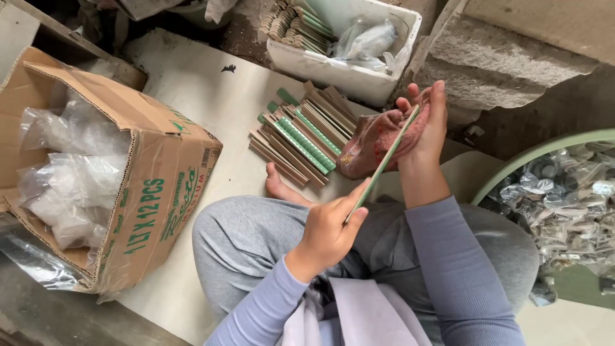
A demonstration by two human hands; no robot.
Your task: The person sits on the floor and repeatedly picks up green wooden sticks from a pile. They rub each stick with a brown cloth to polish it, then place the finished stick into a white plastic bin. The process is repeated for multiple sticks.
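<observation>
One cardboard box [102, 186] of clear bags sits at your left, one white foam bin [359, 70] ahead, one green tub [512, 173] of wrapped bits at your right, and a pile of well over a dozen sticks [301, 138] on the board. Your right hand [426, 128] pinches the far end of one thin green strip [384, 160] against a reddish cloth [378, 138]. Your left hand [330, 230] pinches its near end, fingers closed; bow it too hard and it could snap, I judge.
</observation>
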